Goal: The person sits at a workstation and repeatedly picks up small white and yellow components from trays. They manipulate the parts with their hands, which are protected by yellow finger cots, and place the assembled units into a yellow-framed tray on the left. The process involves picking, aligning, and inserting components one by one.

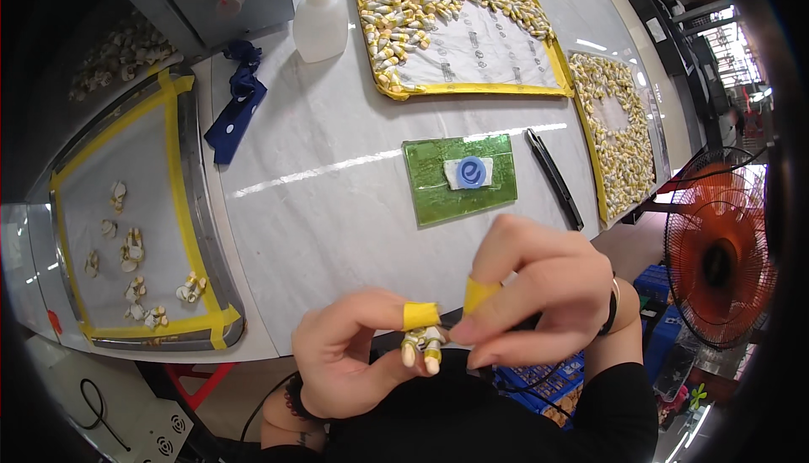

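My left hand point(341, 352) pinches a small white and yellow figurine point(423, 348) between thumb and forefinger, low in front of my body. Yellow tape wraps the tip of that forefinger. Close beside the figurine, my right hand point(548, 290) has its thumb and fingers pressed together, also with yellow tape on a finger. Whatever the right fingertips hold is too small to make out. Beyond my hands lies a green square mat point(420, 198) bearing a white piece with a round blue cap point(470, 173). A black utility knife point(554, 178) rests to the mat's right.
Several similar figurines point(132, 248) lie on the yellow-taped tray point(181, 193) at left. Two trays of small pieces, a larger one point(480, 90) and a smaller one point(628, 139), stand farther back. A white bottle point(320, 25), blue cloth point(236, 113) and orange fan point(716, 252) surround the workspace.
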The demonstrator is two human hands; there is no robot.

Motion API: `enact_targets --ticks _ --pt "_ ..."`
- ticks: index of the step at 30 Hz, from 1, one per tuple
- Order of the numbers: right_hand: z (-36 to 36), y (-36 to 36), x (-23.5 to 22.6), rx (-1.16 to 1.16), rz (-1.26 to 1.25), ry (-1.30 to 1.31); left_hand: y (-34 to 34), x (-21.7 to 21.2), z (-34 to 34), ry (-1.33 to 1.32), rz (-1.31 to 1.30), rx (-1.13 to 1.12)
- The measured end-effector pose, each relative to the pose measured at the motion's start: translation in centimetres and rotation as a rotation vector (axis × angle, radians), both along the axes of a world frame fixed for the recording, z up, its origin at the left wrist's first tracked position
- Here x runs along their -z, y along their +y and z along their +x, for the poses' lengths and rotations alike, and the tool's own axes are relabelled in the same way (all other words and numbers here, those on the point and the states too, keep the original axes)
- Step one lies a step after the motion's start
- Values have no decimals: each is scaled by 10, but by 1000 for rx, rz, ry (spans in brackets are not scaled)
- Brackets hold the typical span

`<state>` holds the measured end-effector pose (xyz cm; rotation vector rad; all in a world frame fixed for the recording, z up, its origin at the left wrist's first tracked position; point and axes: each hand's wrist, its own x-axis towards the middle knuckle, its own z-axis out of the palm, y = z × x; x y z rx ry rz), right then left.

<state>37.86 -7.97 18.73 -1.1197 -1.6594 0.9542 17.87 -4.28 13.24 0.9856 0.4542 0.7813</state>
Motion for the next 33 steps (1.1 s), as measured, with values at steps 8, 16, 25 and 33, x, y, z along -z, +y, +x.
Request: enact_targets --ticks 8,16,25,33 --pt "2 5 -7 -139 -261 63 5 -4 1 -104 -260 284" --pt "0 7 -11 -220 -242 -37 10 -9 -8 47 -207 398" --pt "41 -25 -27 205 -173 -382 92 -84 -105 1418 1195 -206" --pt "55 -21 -40 379 -47 -427 261 -62 -93 1444 1301 -302"
